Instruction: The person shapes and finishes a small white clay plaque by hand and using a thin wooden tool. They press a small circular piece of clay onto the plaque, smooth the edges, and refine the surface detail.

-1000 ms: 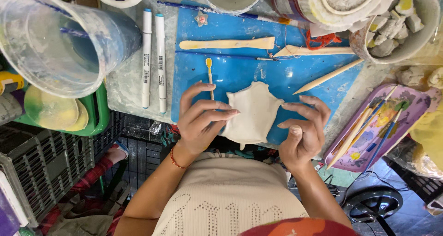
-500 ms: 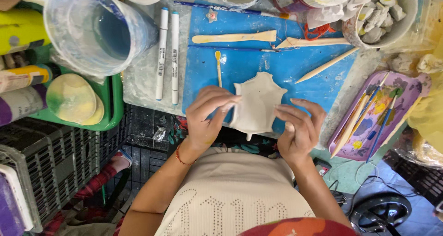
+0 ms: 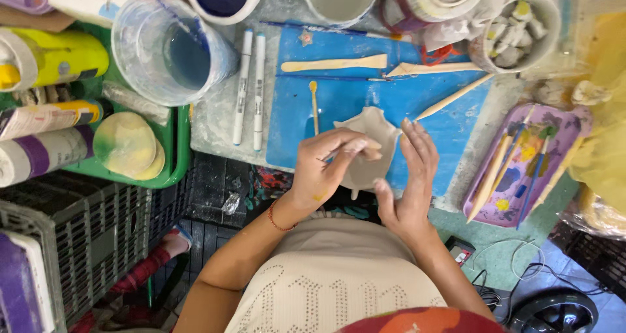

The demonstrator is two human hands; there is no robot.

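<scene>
While the flat slab of pale clay point(image 3: 366, 144) sits at the centre of the frame, on the lower edge of the blue mat point(image 3: 339, 105), the left hand point(image 3: 326, 167) pinches its near side, fingers curled over the top. The right hand point(image 3: 407, 176) stands beside the slab's right edge, fingers straight and close together, holding nothing. The clay looks soft, thin and light, likely to bend or tear; it seems best supported from beneath, not lifted by its lobed rim. Wooden modelling tools point(image 3: 334, 64) lie above it.
</scene>
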